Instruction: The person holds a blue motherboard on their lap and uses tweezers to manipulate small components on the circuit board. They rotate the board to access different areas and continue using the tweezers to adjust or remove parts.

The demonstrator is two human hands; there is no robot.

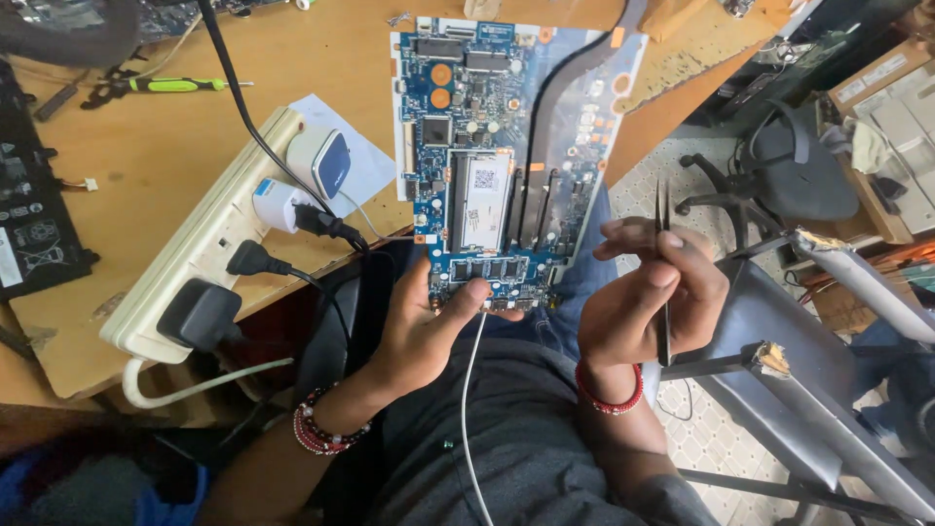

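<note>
L wrist: red/white bead bracelets (321,432), forearm comes up from bottom left
R wrist: red bead band (611,392)
White cable (468,390): thin, runs up over grey shirt btwn both arms to near edge of board
L hand (429,326): palm up under near edge of blue circuit board (492,166), thumb pressed on top by the bottom connectors, fingers beneath – clamped on board
R hand (648,302): closed round black tweezers (663,282), pinched btwn thumb & fingers, tips pointing up/away, handle end sticks out below the palm; just right of board, not touching it
Hands: apart, one thing each
Board: long blue laptop-type pcb, near end in L hand over the lap, far end resting over wooden desk (146,166) edge; silver shielded module at centre, dark heat pipe curving along its right side, two orange round pads near the far end
Power strip (209,234): cream, lies diagonal on desk left of board, black plugs + white charger w/ blue-faced adapter in it
Screwdriver (180,85): green/black handle, further back on desk
Black panel (29,195): left desk edge, partly out of view
Office chair (779,175): grey, on floor far right, well apart from hands
</note>
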